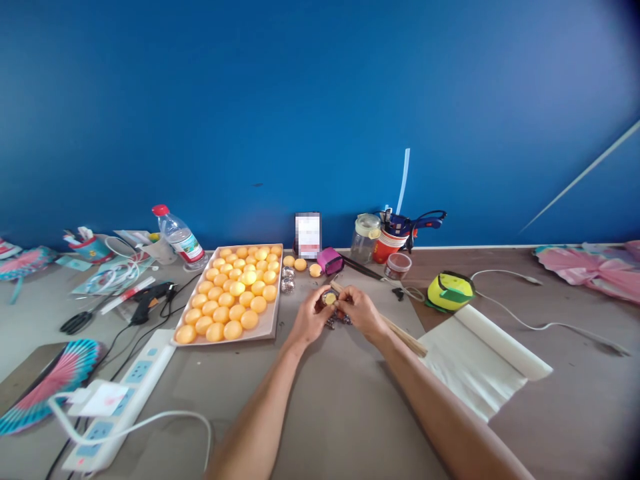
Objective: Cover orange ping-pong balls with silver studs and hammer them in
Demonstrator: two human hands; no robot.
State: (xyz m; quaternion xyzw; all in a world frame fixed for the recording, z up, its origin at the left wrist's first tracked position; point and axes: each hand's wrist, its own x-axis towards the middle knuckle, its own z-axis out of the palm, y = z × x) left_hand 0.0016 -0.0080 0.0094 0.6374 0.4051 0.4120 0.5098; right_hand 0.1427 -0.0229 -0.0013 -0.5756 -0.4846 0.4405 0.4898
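My left hand (pixel 313 312) is closed around a small round thing with a pale yellow face (pixel 329 298) and a dark, shiny rim. My right hand (pixel 359 308) meets it from the right, thumb and fingers pinched at its edge. Whether the right fingers hold something of their own cannot be made out. Under the hands lie small dark, shiny bits (pixel 345 320), partly hidden. Just left of my left hand sit silvery crinkled balls (pixel 287 285). Behind them are a few loose orange balls (pixel 300 265). Long wooden sticks (pixel 405 335) extend beneath my right wrist.
A shallow white box (pixel 275 320) full of orange balls stands left. Further left are a water bottle (pixel 183 237), a glue gun (pixel 150 303) and a power strip (pixel 137 383) with cables. At right lie a white roll (pixel 500 343) and a yellow-green pouch (pixel 450 291). A jar (pixel 364 241) stands behind.
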